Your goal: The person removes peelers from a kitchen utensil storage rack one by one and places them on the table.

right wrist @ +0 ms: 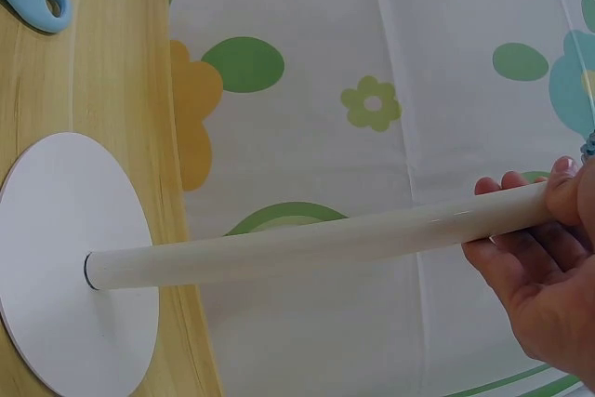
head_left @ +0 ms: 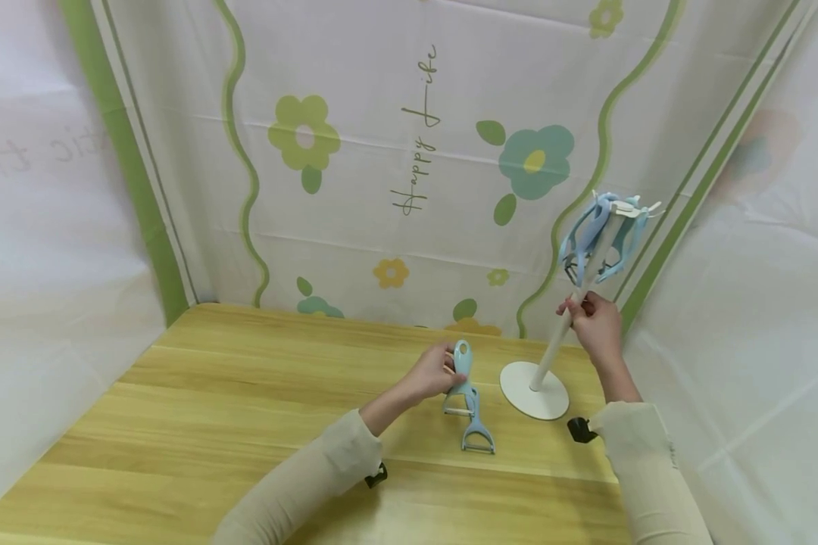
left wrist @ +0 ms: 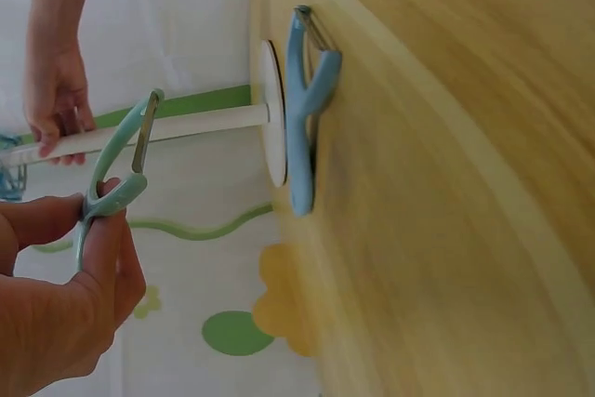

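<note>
My left hand (head_left: pixel 432 372) pinches a pale green peeler (head_left: pixel 462 365) by its handle, between thumb and fingers; its Y-shaped head points down in the head view. A blue peeler (head_left: pixel 477 429) lies flat on the table just below it, partly overlapped by the held one in that view. At the right, my right hand (head_left: pixel 600 327) grips the white pole (right wrist: pixel 307 248) of a stand with a round base (head_left: pixel 516 387). Several blue and green peelers (head_left: pixel 589 231) hang from hooks at the stand's top. In the left wrist view, the held peeler (left wrist: pixel 112 151) is off the table.
The wooden table (head_left: pixel 245 409) reaches back to a white curtain (head_left: pixel 354 219) printed with flowers. More curtain hangs at both sides, close to the stand on the right. Black devices (head_left: pixel 582 430) sit at both wrists.
</note>
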Tool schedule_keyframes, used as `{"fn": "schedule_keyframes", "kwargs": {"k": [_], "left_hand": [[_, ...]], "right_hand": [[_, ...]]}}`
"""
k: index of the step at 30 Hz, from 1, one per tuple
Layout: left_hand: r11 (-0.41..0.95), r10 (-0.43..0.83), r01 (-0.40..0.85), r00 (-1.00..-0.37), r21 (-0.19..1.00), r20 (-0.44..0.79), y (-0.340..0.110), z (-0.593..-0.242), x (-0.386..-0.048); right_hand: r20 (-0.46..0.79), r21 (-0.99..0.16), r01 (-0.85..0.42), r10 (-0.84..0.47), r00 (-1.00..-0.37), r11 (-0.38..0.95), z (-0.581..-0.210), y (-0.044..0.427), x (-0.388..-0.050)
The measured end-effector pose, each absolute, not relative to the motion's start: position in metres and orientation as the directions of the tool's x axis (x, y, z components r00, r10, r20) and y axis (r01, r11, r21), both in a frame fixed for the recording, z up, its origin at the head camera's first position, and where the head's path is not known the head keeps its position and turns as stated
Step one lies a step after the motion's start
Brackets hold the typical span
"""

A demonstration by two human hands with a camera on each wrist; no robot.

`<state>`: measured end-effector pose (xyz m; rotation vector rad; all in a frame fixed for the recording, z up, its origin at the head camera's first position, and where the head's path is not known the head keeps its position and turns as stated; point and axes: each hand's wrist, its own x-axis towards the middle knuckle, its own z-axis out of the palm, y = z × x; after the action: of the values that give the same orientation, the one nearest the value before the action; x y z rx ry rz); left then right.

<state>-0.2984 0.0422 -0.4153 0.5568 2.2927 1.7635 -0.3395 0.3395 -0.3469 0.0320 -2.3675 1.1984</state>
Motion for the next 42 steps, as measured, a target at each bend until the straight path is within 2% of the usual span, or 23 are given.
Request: {"fn": "schedule_keyframes", "kwargs": {"k": [6,18,29,36,42], "left_hand": [[0.274,0.41,0.138,-0.912,0.952,0.015,0.036,-0.426,-0.297],[0.296,0.443,0.033,-0.89,0.955,-0.107,0.034,-0.445,-0.303],[0.439,0.42,-0.003,-0.883,0.898,-0.208,0.035,-0.459,-0.308],[0.588,0.37,0.006,-0.891,0.809,-0.263,0.038,-0.461,-0.308],[0.616,0.354,-0.002,-0.893,0.788,-0.279,0.041,-0.463,-0.31]], "right_hand": [[0.427,-0.761,-0.235,0.194,-0.883,0.604,-0.346,0.338,-0.34],[0.423,-0.77,-0.238,0.195,-0.885,0.592,-0.346,0.339,-0.34],[0.436,-0.751,-0.237,0.192,-0.879,0.617,-0.347,0.337,-0.34],[0.435,-0.758,-0.24,0.196,-0.878,0.607,-0.347,0.337,-0.34],[0.422,-0.761,-0.232,0.191,-0.886,0.606,-0.347,0.338,-0.339]]}}
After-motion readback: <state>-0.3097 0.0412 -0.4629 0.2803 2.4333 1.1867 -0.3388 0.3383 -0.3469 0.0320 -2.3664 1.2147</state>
